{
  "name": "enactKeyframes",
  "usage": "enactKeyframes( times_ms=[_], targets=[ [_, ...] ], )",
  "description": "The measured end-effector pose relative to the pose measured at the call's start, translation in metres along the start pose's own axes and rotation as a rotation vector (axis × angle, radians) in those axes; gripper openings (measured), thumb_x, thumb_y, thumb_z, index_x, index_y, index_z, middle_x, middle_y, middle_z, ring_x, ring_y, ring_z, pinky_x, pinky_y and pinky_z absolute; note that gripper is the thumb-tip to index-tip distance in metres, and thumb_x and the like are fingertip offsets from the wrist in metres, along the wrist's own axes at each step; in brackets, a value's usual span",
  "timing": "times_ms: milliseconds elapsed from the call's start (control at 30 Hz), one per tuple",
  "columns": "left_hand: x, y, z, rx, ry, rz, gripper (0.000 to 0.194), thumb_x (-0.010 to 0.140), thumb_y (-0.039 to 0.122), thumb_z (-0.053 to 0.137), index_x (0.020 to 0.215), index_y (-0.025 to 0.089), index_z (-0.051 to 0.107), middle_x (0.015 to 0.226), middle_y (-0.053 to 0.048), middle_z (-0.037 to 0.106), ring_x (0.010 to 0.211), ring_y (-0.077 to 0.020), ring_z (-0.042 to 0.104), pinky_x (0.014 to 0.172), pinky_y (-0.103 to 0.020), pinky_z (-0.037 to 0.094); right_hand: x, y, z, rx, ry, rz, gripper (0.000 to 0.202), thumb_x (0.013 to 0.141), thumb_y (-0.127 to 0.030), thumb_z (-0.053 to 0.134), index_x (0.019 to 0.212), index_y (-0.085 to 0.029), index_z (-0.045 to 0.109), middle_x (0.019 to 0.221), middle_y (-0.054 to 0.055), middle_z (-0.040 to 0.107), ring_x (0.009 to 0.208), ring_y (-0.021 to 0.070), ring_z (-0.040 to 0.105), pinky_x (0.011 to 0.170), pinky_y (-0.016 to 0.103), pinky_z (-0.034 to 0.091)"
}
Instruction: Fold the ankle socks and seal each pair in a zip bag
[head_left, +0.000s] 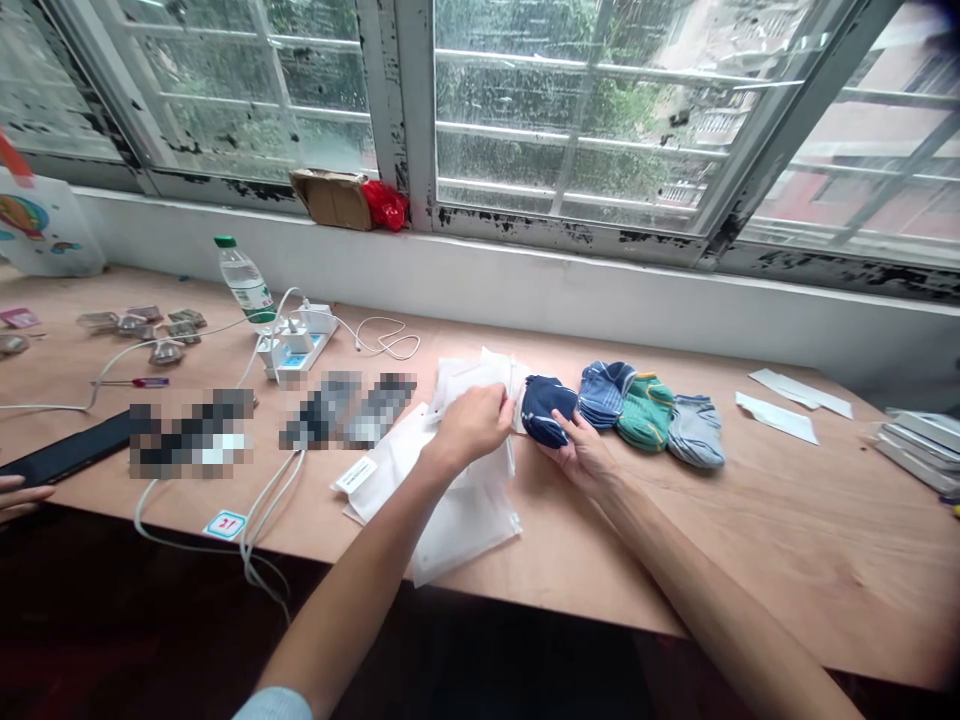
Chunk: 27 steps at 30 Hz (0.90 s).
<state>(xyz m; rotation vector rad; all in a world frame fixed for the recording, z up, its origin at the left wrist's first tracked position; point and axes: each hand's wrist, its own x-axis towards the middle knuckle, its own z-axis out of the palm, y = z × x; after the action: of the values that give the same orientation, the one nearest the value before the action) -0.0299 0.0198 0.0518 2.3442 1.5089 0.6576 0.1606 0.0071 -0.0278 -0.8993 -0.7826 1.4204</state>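
My left hand (480, 418) is closed in a pinch at the opening of a frosted plastic bag (517, 385). My right hand (583, 455) grips a folded bundle of navy socks (546, 408), thumb on top and fingers beneath. The bundle's left end meets the bag's mouth; how far it sits inside is hidden by my left hand. Just right of it lie bundles of blue socks (602, 392), green socks (645, 412) and grey socks (696, 430) in a row. More frosted zip bags (465, 525) lie overlapped under my left forearm.
White paper slips (776, 415) and packaged stacks (919, 450) lie at the right. On the left are a power strip (300, 345) with white cables, a water bottle (246, 285), blurred phone-like items and a black device (75, 448) beside another person's hand (22, 497).
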Motion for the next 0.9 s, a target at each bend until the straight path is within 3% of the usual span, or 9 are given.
enactKeyframes(
  times_ms=[133, 267, 433, 600, 767, 900],
  targets=[
    [0.012, -0.015, 0.047, -0.103, -0.027, 0.049, 0.026, 0.094, 0.032, 0.039, 0.078, 0.019, 0.054, 0.080, -0.007, 0.066, 0.075, -0.0199, 0.060, 0.066, -0.028, 0.039, -0.003, -0.011, -0.003, 0.004, -0.038, -0.090, 0.034, 0.074, -0.034, 0.074, 0.105, -0.026, 0.064, 0.120, 0.003, 0.067, 0.121, 0.0256, 0.058, 0.101, 0.041, 0.051],
    [0.016, -0.022, 0.069, -0.224, -0.019, 0.108, 0.025, 0.094, 0.028, 0.037, 0.077, 0.019, 0.052, 0.076, -0.004, 0.064, 0.070, -0.0167, 0.057, 0.065, -0.027, 0.040, -0.009, -0.009, -0.003, -0.036, -0.051, -0.047, 0.032, 0.073, -0.029, 0.073, 0.104, -0.024, 0.067, 0.119, 0.003, 0.069, 0.122, 0.0293, 0.057, 0.103, 0.046, 0.050],
    [0.015, -0.020, 0.070, -0.351, 0.056, 0.116, 0.028, 0.096, 0.033, 0.035, 0.077, 0.019, 0.051, 0.068, 0.000, 0.058, 0.063, -0.0137, 0.052, 0.063, -0.026, 0.039, -0.007, -0.001, -0.005, -0.032, -0.001, 0.012, 0.034, 0.071, -0.026, 0.075, 0.104, -0.022, 0.068, 0.113, 0.004, 0.071, 0.112, 0.0299, 0.064, 0.098, 0.047, 0.053],
    [0.012, -0.017, 0.068, -0.394, 0.079, 0.150, 0.028, 0.095, 0.036, 0.039, 0.077, 0.019, 0.051, 0.067, 0.001, 0.056, 0.060, -0.0121, 0.050, 0.060, -0.024, 0.037, -0.005, 0.007, -0.004, -0.093, 0.053, -0.026, 0.053, 0.068, -0.027, 0.078, 0.118, -0.025, 0.061, 0.112, 0.004, 0.071, 0.108, 0.0291, 0.065, 0.092, 0.048, 0.056],
    [0.009, -0.012, 0.067, -0.325, 0.087, 0.154, 0.029, 0.096, 0.037, 0.039, 0.078, 0.019, 0.053, 0.068, 0.000, 0.059, 0.059, -0.0124, 0.052, 0.058, -0.024, 0.036, -0.002, 0.027, -0.006, -0.333, 0.143, -0.218, 0.047, 0.070, -0.033, 0.077, 0.114, -0.021, 0.065, 0.117, 0.007, 0.069, 0.113, 0.0282, 0.063, 0.101, 0.047, 0.049],
    [0.006, -0.008, 0.066, -0.178, 0.056, 0.154, 0.027, 0.096, 0.037, 0.039, 0.082, 0.020, 0.055, 0.072, -0.002, 0.063, 0.063, -0.0151, 0.057, 0.059, -0.025, 0.038, -0.002, 0.032, -0.004, -0.346, 0.128, -0.227, 0.041, 0.071, -0.036, 0.077, 0.107, -0.018, 0.068, 0.114, 0.009, 0.071, 0.109, 0.0285, 0.065, 0.099, 0.045, 0.050]
  ],
)
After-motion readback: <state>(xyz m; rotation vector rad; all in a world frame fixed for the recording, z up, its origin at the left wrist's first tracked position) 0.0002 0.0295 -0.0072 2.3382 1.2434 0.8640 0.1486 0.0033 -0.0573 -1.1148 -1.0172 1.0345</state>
